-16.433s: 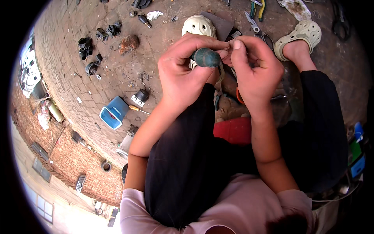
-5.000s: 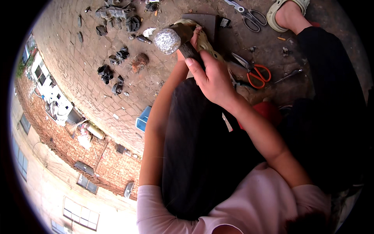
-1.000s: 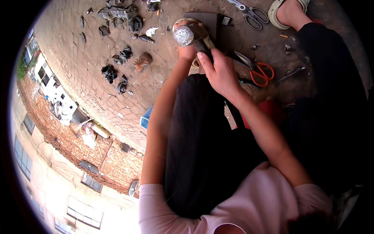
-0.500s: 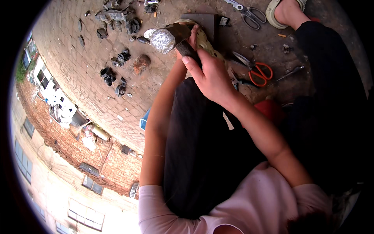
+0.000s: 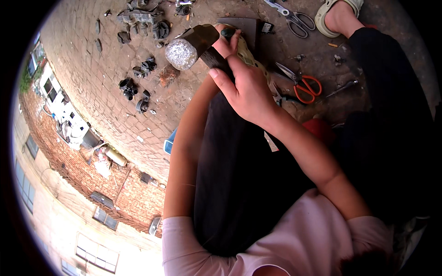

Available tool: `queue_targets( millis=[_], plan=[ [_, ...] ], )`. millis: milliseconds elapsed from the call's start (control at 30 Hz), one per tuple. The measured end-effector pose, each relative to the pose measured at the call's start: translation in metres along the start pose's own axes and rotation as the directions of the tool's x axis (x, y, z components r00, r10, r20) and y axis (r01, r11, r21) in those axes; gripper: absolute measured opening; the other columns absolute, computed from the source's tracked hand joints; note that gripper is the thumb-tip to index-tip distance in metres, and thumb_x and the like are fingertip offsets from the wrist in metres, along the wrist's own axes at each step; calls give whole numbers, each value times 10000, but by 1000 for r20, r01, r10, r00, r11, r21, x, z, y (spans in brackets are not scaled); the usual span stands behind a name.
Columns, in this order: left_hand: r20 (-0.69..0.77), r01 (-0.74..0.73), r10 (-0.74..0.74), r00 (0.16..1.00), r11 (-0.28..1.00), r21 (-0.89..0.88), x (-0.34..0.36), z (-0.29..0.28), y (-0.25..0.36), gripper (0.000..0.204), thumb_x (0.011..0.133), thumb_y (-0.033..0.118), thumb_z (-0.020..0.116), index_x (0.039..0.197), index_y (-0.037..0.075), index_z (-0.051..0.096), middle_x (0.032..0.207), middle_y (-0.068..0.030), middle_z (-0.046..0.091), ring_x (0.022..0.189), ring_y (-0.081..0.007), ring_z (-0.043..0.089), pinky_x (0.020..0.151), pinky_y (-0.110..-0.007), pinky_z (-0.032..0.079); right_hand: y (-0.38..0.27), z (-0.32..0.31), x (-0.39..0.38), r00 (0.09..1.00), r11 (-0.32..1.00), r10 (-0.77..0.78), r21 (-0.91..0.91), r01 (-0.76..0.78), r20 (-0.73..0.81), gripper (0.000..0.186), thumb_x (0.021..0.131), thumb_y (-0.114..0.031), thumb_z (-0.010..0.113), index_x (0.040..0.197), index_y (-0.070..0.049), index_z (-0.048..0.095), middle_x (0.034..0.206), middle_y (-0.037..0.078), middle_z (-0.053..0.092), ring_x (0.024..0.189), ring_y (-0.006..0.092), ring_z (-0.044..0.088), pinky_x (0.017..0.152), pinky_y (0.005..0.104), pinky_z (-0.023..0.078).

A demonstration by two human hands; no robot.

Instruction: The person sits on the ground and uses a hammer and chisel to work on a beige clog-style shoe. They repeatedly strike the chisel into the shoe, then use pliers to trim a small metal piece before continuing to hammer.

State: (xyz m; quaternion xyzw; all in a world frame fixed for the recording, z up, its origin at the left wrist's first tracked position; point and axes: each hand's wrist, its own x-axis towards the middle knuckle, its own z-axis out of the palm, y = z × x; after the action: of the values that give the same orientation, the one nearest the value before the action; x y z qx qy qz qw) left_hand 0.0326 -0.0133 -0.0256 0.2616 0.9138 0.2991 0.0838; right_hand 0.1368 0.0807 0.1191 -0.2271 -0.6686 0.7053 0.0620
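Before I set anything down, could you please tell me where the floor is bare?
The widest free patch is brick paving left of the black parts; another, with small scraps, lies between the rusty lump and the blue container. It is crowded around the left hand, with the hammer and dark slab close by, and near the orange-handled scissors.

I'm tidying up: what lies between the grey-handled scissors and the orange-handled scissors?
In the head view, a small dark piece, too small to identify.
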Motion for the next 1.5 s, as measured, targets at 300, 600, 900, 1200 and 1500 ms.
queue_targets(
  millis=[300, 600, 900, 1200, 1500],
  plan=[
    [77, 32, -25, 997, 995, -94, -22, -2, -10, 319, 897, 321, 671, 984, 14, 670, 952, -175, 686, 874, -346, 640, 794, -420, 492, 16, 3, 3, 978, 980, 196, -34, -198, -68, 345, 988, -301, 560, 916, 36, 573, 649, 199, 609, 577, 320, 628, 544, 396, 461],
    [132, 175, -151, 980, 965, -194, -20, -9, 14, 206, 921, 190, 650, 1060, 40, 672, 1004, -118, 660, 901, -278, 613, 810, -386, 484, 17, 1, -5, 976, 976, 210, 79, -205, -52, 320, 998, -297, 546, 989, 19, 595, 638, 129, 586, 550, 218, 564, 543, 368, 437],
    [173, 196, -162, 971, 959, -203, -32, 4, -21, 263, 895, 263, 709, 1006, 27, 674, 951, -66, 696, 861, -205, 627, 790, -359, 502, 19, -6, -2, 960, 959, 280, 65, -277, -30, 356, 997, -308, 557, 851, 16, 560, 588, 97, 538, 518, 164, 494, 507, 354, 403],
    [100, 42, -33, 994, 995, -94, -31, -1, -18, 383, 893, 371, 695, 996, 4, 657, 946, -130, 691, 875, -299, 642, 807, -414, 500, 17, -2, -5, 974, 972, 219, 99, -213, -56, 368, 993, -320, 561, 840, 14, 551, 568, 98, 530, 496, 162, 496, 491, 348, 392],
    [157, 144, -122, 980, 981, -132, -33, 1, -21, 337, 892, 327, 707, 965, 2, 647, 907, -93, 683, 821, -251, 628, 772, -381, 501, 19, -5, -4, 960, 958, 281, 71, -280, -11, 360, 995, -321, 556, 884, 20, 580, 586, 96, 559, 511, 172, 530, 504, 345, 409]
  ],
)
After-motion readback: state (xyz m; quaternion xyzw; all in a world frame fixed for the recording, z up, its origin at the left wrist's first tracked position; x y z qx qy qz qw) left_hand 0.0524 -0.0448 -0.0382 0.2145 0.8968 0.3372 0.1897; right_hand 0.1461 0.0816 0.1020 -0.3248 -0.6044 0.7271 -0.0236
